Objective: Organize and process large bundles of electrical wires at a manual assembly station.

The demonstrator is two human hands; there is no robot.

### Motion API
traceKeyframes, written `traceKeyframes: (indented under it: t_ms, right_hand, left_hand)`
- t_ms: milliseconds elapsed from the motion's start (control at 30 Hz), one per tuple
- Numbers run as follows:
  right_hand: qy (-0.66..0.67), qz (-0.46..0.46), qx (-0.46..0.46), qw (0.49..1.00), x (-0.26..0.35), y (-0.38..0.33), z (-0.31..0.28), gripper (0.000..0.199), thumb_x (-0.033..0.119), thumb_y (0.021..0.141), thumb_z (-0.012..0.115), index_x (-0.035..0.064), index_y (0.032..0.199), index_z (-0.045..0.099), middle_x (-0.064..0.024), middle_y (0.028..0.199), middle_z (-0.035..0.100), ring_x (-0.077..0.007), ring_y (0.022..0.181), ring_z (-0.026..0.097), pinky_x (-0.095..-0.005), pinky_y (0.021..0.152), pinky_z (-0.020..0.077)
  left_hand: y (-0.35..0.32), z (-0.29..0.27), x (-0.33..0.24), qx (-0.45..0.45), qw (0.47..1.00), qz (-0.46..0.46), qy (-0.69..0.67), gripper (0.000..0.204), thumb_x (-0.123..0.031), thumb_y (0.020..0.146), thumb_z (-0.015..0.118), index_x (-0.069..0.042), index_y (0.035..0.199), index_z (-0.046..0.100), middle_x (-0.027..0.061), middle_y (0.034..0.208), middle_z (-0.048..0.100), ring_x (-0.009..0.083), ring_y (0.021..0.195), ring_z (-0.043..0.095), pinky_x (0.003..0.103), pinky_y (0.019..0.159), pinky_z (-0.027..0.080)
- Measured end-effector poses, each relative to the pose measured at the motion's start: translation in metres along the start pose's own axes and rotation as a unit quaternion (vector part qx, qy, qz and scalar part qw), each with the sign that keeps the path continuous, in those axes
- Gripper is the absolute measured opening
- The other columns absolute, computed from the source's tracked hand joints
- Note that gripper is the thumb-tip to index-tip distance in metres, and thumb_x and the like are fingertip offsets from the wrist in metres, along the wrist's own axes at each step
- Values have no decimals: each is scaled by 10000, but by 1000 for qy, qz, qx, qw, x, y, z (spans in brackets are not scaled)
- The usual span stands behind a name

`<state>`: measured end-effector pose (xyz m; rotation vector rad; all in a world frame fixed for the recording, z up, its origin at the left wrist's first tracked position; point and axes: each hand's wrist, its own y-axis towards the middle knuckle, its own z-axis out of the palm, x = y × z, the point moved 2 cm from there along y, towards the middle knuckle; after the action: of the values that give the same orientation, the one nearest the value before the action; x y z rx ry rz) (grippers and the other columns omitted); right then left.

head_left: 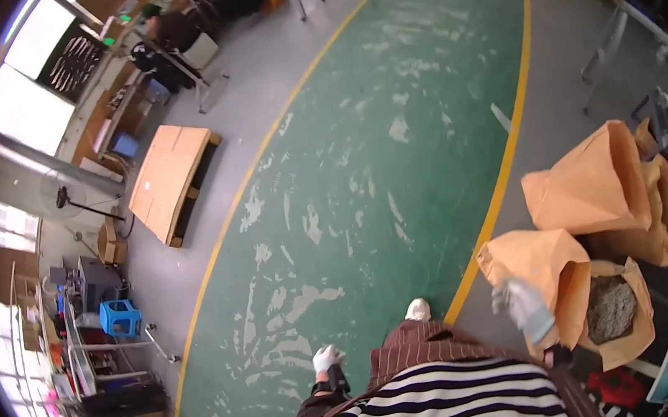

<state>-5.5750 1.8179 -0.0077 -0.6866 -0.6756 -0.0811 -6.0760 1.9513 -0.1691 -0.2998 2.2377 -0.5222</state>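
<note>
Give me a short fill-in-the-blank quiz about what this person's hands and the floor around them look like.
1. Both hands wear ___ gloves.
2. The right hand reaches toward an open ___ paper bag.
3. The green floor lane is edged by ___ lines.
4. The left hand hangs over the ___ lane.

Missing words: white; orange; yellow; green

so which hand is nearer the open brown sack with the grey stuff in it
Right. The right hand is raised at the open brown sack's near edge. The left hand hangs low over the green floor, well off to its left.
</note>
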Motion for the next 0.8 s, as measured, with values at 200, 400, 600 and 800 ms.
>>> traceKeyframes:
  t_ms: [200,400,600,800]
  right_hand:
    - [-81,-87,-73,990,110,110,38,192,155,918,464,30,1032,555,-95,866,614,-196,735,610,-327,643,513]
    - [-15,-36,-231,972,180,243,1,192,185,909,494,53,1029,565,-79,892,614,-174,747,608,-323,660,511]
    - [-61,-103,-107,987,349,384,90,235,188,916,478,36,1082,545,-80,912,614,-170,752,601,-301,685,502]
    - [-209,-112,-145,961,489,560,108,314,206,921,478,6,1161,505,-100,938,604,-175,758,599,-297,673,504]
  left_hand:
    - [136,47,-149,74,943,-130,-297,196,-172,841,581,-17,960,582,22,745,558,130,595,557,252,489,443]
    - [300,111,-315,250,954,47,-161,233,-219,854,586,-33,995,579,54,824,616,113,609,563,244,517,459]
    - [412,83,-482,126,960,-70,-241,366,-262,881,547,-18,1154,540,129,951,638,213,757,641,305,662,524]
    - [547,105,-595,-12,951,-85,-297,333,-236,890,540,-17,1141,529,138,968,633,235,773,643,327,673,532]
